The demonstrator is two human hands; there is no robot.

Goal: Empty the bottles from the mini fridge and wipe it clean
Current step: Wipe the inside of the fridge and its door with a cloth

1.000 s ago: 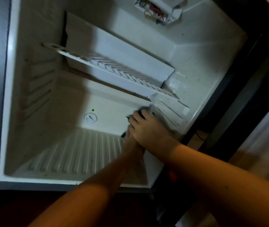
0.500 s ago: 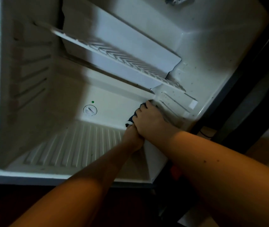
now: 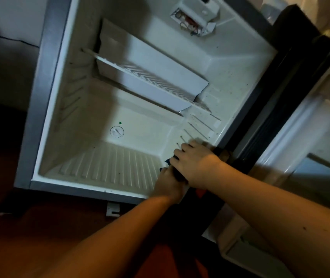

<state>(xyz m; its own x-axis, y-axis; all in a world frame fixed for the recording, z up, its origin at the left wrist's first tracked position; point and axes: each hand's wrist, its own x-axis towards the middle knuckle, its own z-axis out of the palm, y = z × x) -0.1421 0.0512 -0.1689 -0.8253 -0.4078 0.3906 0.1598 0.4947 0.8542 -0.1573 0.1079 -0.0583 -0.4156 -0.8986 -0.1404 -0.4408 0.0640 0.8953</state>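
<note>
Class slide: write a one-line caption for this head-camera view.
Both hands, left and right, press a dark cloth at the lower right wall of an emptied mini fridge.

Lower compartment: the ribbed floor [image 3: 108, 165] of the mini fridge [image 3: 45, 109] lies bare from 9 o'clock to the middle, wide enough for a hand.
Shelf: the white shelf [image 3: 150, 81] runs slantwise from 11 toward 3 o'clock and roofs that space.
Back wall: a round dial [image 3: 117, 131] sticks out near the middle.
Right corner: both hands, the right hand [image 3: 195, 161] over the left hand [image 3: 168, 183], with a dark cloth [image 3: 177, 173], fill the 4 o'clock corner.
Door: the open door [image 3: 310, 137] bounds the 3 o'clock side.
</note>
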